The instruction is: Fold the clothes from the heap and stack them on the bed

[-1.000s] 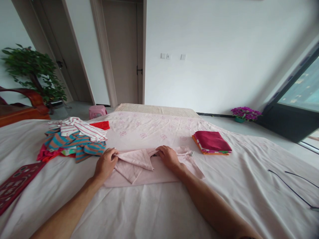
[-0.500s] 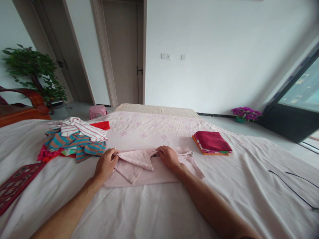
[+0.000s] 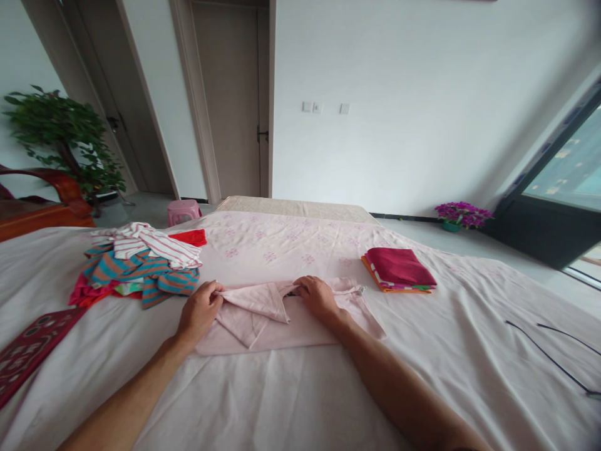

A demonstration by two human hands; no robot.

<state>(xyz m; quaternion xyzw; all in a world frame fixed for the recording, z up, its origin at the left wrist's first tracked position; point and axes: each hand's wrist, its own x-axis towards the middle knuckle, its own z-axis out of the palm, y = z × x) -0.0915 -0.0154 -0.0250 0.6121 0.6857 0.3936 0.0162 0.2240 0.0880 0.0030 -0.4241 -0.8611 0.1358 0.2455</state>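
Observation:
A pale pink garment (image 3: pixel 300 326), partly folded, lies on the bed in front of me. Its sleeve-like flap is turned over on top, with a corner pointing toward me. My left hand (image 3: pixel 201 307) pinches the garment at its upper left, thumb and fingers closed on the cloth. At the upper edge, right of the middle, my right hand (image 3: pixel 319 297) has its fingers bent down over the fabric; its fingertips are partly hidden. A small dark patch shows beside those fingers. To the right sits a folded stack of dark red and orange cloth (image 3: pixel 399 269).
A heap of clothes (image 3: pixel 145 260), striped and red, lies to the left, beside a dark red patterned cloth strip (image 3: pixel 35 351). Thin black cords (image 3: pixel 547 357) rest on the bedsheet (image 3: pixel 451 363) at right. Beyond the bed stand a pink stool (image 3: pixel 183 212) and purple flowers (image 3: pixel 462 214).

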